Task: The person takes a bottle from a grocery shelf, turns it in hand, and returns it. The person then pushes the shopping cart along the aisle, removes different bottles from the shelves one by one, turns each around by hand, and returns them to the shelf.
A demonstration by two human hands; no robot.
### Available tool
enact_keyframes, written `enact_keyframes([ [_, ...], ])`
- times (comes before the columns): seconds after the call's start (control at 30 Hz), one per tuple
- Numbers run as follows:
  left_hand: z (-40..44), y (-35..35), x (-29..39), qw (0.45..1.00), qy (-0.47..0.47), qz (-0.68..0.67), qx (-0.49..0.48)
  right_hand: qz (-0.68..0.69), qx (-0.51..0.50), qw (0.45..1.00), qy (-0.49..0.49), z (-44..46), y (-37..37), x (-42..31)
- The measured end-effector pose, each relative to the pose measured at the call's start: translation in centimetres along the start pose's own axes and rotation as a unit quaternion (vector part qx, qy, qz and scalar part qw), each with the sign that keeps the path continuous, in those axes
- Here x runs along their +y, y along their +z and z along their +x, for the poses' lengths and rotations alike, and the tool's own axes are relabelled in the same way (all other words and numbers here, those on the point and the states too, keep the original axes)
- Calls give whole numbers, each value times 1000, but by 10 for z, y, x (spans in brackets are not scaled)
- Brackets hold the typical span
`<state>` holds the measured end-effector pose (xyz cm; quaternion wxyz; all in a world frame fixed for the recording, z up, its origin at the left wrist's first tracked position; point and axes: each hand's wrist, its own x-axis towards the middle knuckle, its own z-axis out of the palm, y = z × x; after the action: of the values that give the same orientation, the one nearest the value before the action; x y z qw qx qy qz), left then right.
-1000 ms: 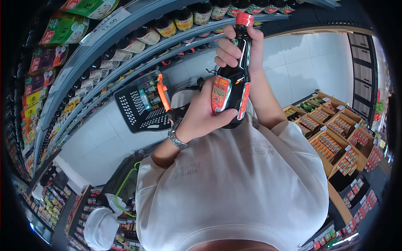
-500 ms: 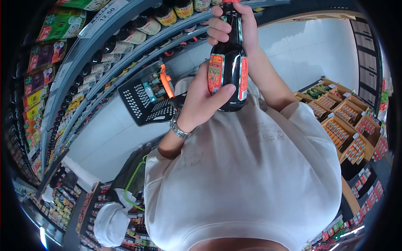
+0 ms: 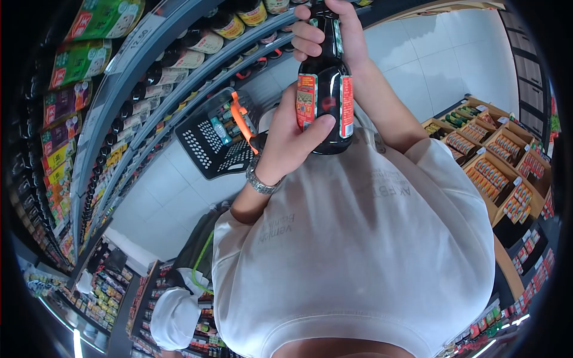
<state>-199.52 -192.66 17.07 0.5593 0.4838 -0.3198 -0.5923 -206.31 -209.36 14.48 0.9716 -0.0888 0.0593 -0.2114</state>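
Observation:
A dark glass sauce bottle [image 3: 327,104] with red and green labels is held in front of my white shirt, its neck pointing away from me. My left hand [image 3: 296,128], with a metal watch on the wrist, grips the lower body, thumb across the front near the base. Around the neck wrap the fingers of my right hand [image 3: 334,39]. The top of the bottle is cut off by the frame edge. Behind my left wrist is a black perforated basket [image 3: 200,146] with an orange handle [image 3: 241,119]; a turquoise-labelled item [image 3: 221,131] lies inside.
Shelves of bottles [image 3: 200,40] and colourful packets [image 3: 74,65] curve along the left, with a price tag [image 3: 136,45]. Wooden display bins [image 3: 486,197] of packaged goods stand at right. Another person in a white cap [image 3: 174,319] is at lower left. Pale floor tiles [image 3: 430,59] lie ahead.
The bottle and both hands sit slightly higher in view, and the bottle's red cap has gone out of frame at the top. The surroundings have shifted slightly. Both hands keep their hold.

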Motion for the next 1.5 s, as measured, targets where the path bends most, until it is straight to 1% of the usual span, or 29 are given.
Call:
enact_keyframes([
  [0.13, 10, 19, 2, 999, 7, 34, -6, 20, -28, 999, 3, -9, 5, -19],
  [0.2, 15, 30, 4, 1000, 16, 17, -13, 2, -91, 995, 36, -12, -2, -30],
  [0.23, 19, 35, 5, 999, 28, 23, -16, 22, -141, 989, 32, -13, -6, -35],
  [0.33, 31, 47, 2, 998, 35, 12, -48, 64, -233, 970, -5, -23, -8, -46],
  [0.37, 34, 53, 4, 997, 7, -43, -60, 70, -261, 963, -11, -26, -9, -50],
  [0.4, 36, 56, -3, 991, -25, -108, -70, 126, -301, 945, -1, -27, -14, -52],
  [0.47, 39, 67, -9, 964, -81, -241, -80, 141, -301, 943, -2, -33, -16, -61],
  [0.5, 45, 71, -12, 965, -65, -241, -79, 146, -299, 943, -10, -35, -17, -68],
  [0.57, 60, 75, -16, 943, -127, -284, -113, 115, -236, 965, 6, -41, -16, -87],
  [0.63, 69, 85, -1, 962, -147, -213, -87, 102, -212, 972, -3, -47, -24, -101],
  [0.7, 78, 99, 13, 975, -156, -141, -69, 80, -136, 987, 9, -56, -29, -114],
  [0.73, 82, 104, 10, 989, -130, -57, -49, 17, -84, 996, 18, -60, -28, -122],
  [0.77, 86, 107, 9, 994, -102, -9, -40, -28, -29, 999, 15, -66, -25, -127],
  [0.83, 98, 113, 7, 992, -122, -30, -29, -144, 49, 988, 6, -71, -19, -134],
  [0.9, 108, 119, -5, 984, -148, -97, 8, -198, 143, 970, 4, -74, -4, -140],
  [0.97, 117, 122, -13, 975, -168, -139, 40, -200, 156, 967, -10, -75, 2, -149],
  [1.03, 123, 124, -24, 986, -122, -114, 26, -225, 139, 964, -15, -75, 7, -158],
  [1.07, 125, 124, -28, 986, -116, -120, 3, -234, 93, 968, -7, -75, 5, -164],
  [1.1, 126, 123, -29, 986, -109, -127, -19, -238, 84, 968, 3, -71, 3, -167],
  [1.13, 127, 126, -31, 987, -99, -130, -7, -191, -10, 981, 13, -67, 1, -169],
  [1.17, 126, 130, -32, 968, -115, -218, -45, -139, -101, 985, 26, -62, -2, -169],
  [1.2, 125, 133, -32, 941, -130, -302, -84, -85, -168, 979, 72, -56, -12, -169],
  [1.23, 124, 135, -32, 942, -122, -305, -73, -83, -173, 978, 84, -48, -21, -165],
  [1.27, 122, 137, -31, 934, -126, -322, -93, -4, -251, 962, 108, -38, -29, -157],
  [1.3, 121, 137, -30, 925, -130, -338, -114, 76, -325, 934, 130, -30, -32, -149],
  [1.33, 121, 135, -32, 927, -102, -339, -123, 108, -306, 935, 141, -27, -34, -141],
  [1.37, 119, 134, -34, 928, -94, -340, -116, 109, -309, 933, 152, -25, -35, -137],
  [1.43, 113, 131, -39, 911, -92, -394, -84, 123, -253, 936, 209, -21, -37, -131],
  [1.5, 107, 132, -44, 907, -81, -407, -65, 124, -245, 934, 229, -22, -36, -127],
])
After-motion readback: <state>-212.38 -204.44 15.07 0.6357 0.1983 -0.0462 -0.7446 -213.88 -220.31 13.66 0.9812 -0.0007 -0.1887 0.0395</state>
